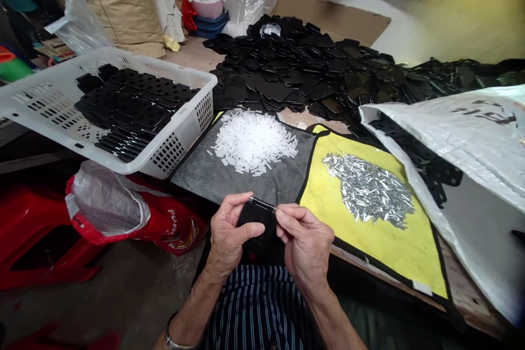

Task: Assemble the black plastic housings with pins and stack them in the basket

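My left hand [232,228] is closed around a black hinge [259,216], its thumb lying flat on the face. A thin metal pin [266,204] shows as silver stretches along the hinge's top edge. At the right end of that edge, my right hand [305,229] pinches with thumb and forefinger; the pin's end is hidden between the fingertips. Beyond my hands a heap of small white plastic pieces [256,139] lies on a grey cloth [197,175]. To the right, a pile of short metal pins [373,188] rests on a yellow cloth [328,199].
A white plastic basket [172,150] at left holds stacked black hinges [131,101]. Loose black plates [287,74] form a big heap at the back. A white sack [459,115] with black parts is on the right. Below the basket are a red bag [164,219] and red stool [36,229].
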